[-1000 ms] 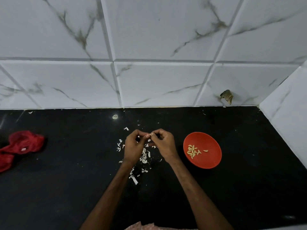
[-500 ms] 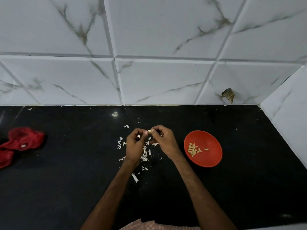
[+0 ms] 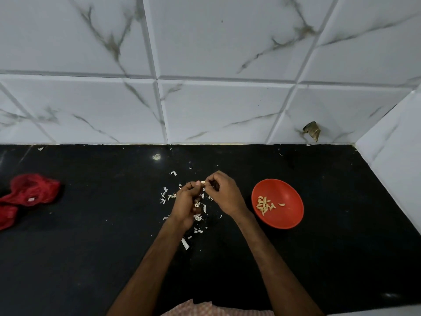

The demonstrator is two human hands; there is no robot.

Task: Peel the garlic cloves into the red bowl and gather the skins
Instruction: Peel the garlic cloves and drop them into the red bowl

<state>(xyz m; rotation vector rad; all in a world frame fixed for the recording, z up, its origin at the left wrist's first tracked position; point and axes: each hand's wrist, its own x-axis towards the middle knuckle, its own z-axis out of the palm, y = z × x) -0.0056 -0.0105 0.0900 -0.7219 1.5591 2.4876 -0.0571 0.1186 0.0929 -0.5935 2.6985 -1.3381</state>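
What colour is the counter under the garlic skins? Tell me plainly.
The counter is black, seen best in the head view.

Two arms and two hands are all that shows of the person. The left arm (image 3: 148,270) and the right arm (image 3: 273,265) are bare all the way from the wrist down to the bottom edge of the view. Each arm is thin at the wrist and gets wider lower down. Short, fine hairs show on the right arm. The right hand (image 3: 224,195) has small bumps at the knuckles. The left hand (image 3: 184,201) looks much the same. Between the arms, right at the bottom edge, is a strip of worn cloth (image 3: 205,310) with small pink-red and white squares. What kind of clothing it is cannot be told.
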